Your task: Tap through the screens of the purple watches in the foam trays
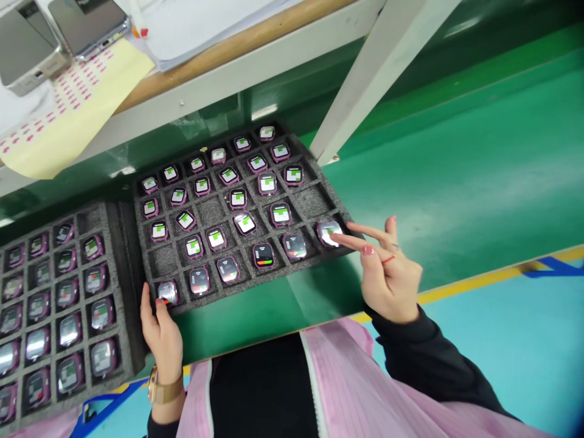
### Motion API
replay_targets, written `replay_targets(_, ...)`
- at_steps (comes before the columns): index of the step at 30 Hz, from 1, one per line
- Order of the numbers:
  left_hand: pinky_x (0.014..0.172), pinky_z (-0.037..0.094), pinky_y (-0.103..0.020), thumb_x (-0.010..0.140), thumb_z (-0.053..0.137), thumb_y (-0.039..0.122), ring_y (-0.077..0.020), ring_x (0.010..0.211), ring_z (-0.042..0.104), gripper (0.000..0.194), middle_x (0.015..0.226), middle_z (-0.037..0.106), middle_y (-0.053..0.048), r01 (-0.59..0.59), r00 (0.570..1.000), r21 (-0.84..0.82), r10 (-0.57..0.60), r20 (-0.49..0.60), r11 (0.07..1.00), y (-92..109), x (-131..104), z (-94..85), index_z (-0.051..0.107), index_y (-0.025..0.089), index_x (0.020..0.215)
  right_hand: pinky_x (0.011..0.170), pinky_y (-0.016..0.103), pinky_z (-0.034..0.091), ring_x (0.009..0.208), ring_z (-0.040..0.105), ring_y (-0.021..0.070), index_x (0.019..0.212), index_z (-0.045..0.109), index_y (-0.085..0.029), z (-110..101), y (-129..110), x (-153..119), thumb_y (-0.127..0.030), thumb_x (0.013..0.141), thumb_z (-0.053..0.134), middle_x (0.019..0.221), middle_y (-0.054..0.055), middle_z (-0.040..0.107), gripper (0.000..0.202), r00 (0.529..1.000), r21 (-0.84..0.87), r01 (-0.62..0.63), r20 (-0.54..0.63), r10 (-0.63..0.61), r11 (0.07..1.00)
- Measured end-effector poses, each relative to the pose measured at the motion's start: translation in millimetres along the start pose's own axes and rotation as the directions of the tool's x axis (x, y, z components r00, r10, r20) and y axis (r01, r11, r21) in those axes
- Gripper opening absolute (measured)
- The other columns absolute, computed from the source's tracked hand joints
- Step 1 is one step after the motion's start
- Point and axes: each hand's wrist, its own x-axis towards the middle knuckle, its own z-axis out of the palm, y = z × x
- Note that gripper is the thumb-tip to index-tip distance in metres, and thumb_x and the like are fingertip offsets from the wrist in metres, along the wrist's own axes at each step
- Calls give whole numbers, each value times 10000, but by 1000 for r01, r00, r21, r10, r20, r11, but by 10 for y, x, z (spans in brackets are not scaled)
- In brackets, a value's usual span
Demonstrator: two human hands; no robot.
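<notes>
head view: on the green table [456,201], the foam tray [312,202] is gripped by the left hand [163,337]; its near-right corner watch [325,230] is touched by the unclenched right hand [392,280].

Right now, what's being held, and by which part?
The left hand holds the tray by its near-left corner; the right hand grips nothing, fingertip over a watch.

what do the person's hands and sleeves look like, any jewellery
Both sleeves are black; the right sleeve shows more than the left sleeve. The left hand has a gold-coloured watch at its wrist. The right hand wears a thin red ring. Reddish-pink polish shows on some nails, and neither hand is gloved.
</notes>
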Motion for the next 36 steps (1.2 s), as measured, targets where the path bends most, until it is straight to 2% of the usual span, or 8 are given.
replay_targets(3,1232,288,-349,974,500,378,-239,1433,439,544,1532,496,-108,-3,1000,-3,3,-3,1000,2,-1,2,505,161,1473,1225,674,204,1144,651,297,1212,740,-295,-10,41,-22,-193,1092,383,1001,39,741,390,1000,-13,1,-6,-1,1000)
replay_targets(7,1229,294,-349,973,502,379,-239,1435,436,541,1531,497,-108,-4,1000,0,4,-6,1000,-2,-9,-4,513,158,1467,1224,669,210,1137,657,299,1159,756,-246,18,89,-23,-210,1083,401,1007,62,739,365,998,-59,-4,58,8,998)
replay_targets(12,1229,298,-347,977,499,377,-235,1433,439,536,1534,495,-100,7,1000,-3,-7,-2,1000,-6,-8,-6,507,173,1473,1209,679,235,1096,677,287,1110,756,-206,59,82,51,-226,1097,392,1005,63,752,364,998,-45,-7,-55,5,999)
replay_targets(15,1229,298,-343,980,495,381,-233,1432,439,533,1532,497,-100,3,1000,-6,-4,-6,1000,-1,-2,-2,509,171,1470,1210,677,233,1088,682,286,1098,754,-222,83,50,124,-231,1097,387,1002,52,757,367,998,-27,9,-61,-10,1000)
replay_targets(20,1237,285,-351,984,485,377,-234,1432,438,526,1531,498,-100,11,1000,-20,-11,-2,1000,10,-3,-3,512,173,1468,1240,636,194,1144,657,284,1149,741,-232,173,7,250,-215,1085,384,1057,58,745,363,996,-3,61,64,-60,998)
replay_targets(25,1245,278,-348,988,483,373,-233,1445,425,522,1536,492,-102,31,1000,-31,-31,7,999,30,-15,-9,512,167,1467,1243,652,161,1248,592,299,1291,676,-201,342,-16,373,-212,1085,359,1183,79,716,379,962,30,114,247,-118,993)
replay_targets(31,1241,288,-334,991,483,371,-228,1440,433,521,1536,494,-99,37,999,-40,-37,13,999,36,-18,-16,512,160,1466,1231,674,174,1310,538,303,1339,643,-186,519,-26,480,-231,1089,324,1201,98,704,408,923,36,164,346,-166,986)
replay_targets(36,1240,292,-350,994,477,372,-231,1440,430,526,1541,486,-106,37,999,-51,-36,15,998,21,-17,-14,501,152,1472,1223,688,163,1327,518,316,1347,616,-160,553,-1,526,-242,1098,282,1234,123,685,425,894,25,190,409,-184,981)
